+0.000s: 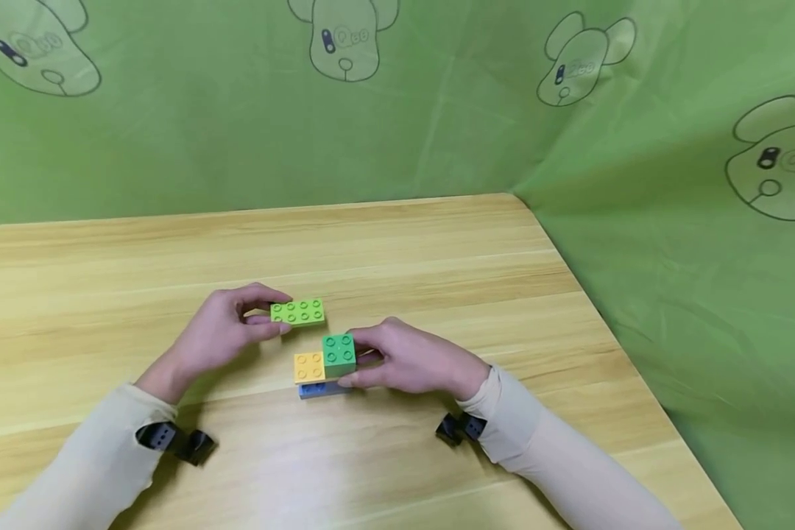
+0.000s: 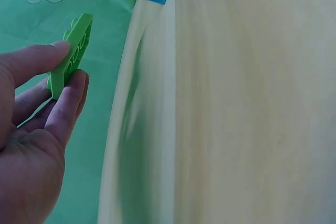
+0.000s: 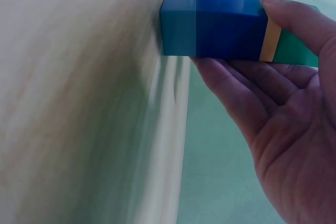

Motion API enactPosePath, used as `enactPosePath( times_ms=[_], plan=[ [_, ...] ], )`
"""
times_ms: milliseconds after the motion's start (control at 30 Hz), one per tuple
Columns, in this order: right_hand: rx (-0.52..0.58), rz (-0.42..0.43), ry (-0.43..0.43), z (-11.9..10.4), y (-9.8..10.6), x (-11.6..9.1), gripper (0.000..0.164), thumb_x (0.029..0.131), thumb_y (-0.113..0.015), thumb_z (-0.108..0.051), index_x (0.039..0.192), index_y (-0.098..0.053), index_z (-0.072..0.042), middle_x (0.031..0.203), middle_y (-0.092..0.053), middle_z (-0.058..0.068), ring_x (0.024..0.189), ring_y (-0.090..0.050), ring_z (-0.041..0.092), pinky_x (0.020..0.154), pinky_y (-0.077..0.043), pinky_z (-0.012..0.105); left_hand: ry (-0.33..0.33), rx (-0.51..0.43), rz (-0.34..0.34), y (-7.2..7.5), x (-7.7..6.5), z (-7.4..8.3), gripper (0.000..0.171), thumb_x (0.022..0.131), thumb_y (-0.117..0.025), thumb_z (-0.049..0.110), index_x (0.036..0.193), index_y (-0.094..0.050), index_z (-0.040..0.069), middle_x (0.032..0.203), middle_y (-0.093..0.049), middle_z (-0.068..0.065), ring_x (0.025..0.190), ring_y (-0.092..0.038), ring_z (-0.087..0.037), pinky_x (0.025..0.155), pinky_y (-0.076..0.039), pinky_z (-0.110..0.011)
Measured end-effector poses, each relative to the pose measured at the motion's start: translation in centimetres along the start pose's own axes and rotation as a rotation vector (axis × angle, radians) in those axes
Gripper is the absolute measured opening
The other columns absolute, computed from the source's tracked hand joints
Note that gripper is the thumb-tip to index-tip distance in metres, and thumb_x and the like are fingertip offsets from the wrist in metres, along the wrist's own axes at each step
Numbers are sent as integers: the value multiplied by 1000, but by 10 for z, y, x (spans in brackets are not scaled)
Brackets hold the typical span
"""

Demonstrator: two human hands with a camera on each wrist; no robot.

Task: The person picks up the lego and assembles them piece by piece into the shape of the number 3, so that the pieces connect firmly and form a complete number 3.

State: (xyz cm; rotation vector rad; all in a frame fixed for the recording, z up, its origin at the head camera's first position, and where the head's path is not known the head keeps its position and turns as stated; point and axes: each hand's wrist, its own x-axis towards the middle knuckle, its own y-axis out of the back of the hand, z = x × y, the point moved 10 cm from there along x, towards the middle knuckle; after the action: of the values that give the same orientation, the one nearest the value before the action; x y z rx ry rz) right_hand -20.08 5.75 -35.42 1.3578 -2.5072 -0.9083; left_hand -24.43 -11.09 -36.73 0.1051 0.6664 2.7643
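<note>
My left hand (image 1: pixel 215 331) pinches a flat lime-green toy building brick (image 1: pixel 297 312) by its left end, studs up, between thumb and fingers. The left wrist view shows the hollow underside of this lime brick (image 2: pixel 73 59). To the right and nearer me, my right hand (image 1: pixel 417 358) grips a stack of bricks from its right side. A green brick (image 1: pixel 339 356) tops the stack, over a thin yellow-orange plate (image 1: pixel 309 368). Below come a dark blue brick (image 3: pixel 231 24) and a lighter blue brick (image 3: pixel 178 17). The lime brick and the stack are apart.
A light wooden table (image 1: pixel 437 265) lies under both hands, its right edge running diagonally past the right forearm. Green cloth (image 1: pixel 238 140) with printed animal heads hangs behind and on the right. Small black devices (image 1: pixel 195 447) sit at both wrists.
</note>
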Motion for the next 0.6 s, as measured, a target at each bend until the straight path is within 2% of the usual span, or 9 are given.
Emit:
enactPosePath(
  times_ms=[200,367,600],
  plan=[
    [-16,-4,7,0,-1,1,34,91,-73,-23,119,-65,-5,107,-70,-3,98,-64,2,86,-51,20,18,-76,21,-3,-8,-2,37,83,-80,17,117,-69,7,107,-69,-6,91,-64,-23,68,-54,-26],
    [-25,-1,10,-1,0,0,34,91,-73,-23,119,-65,-5,107,-70,-3,97,-65,3,85,-52,20,26,-77,40,-1,-11,-1,38,83,-80,19,117,-69,8,108,-69,-6,91,-63,-24,65,-52,-25],
    [-24,-11,22,-2,0,1,33,91,-73,-22,118,-65,-4,107,-70,-2,97,-65,3,85,-52,20,25,-109,78,4,-19,3,38,82,-82,21,116,-70,9,110,-68,-5,94,-63,-25,70,-53,-25]
  ],
)
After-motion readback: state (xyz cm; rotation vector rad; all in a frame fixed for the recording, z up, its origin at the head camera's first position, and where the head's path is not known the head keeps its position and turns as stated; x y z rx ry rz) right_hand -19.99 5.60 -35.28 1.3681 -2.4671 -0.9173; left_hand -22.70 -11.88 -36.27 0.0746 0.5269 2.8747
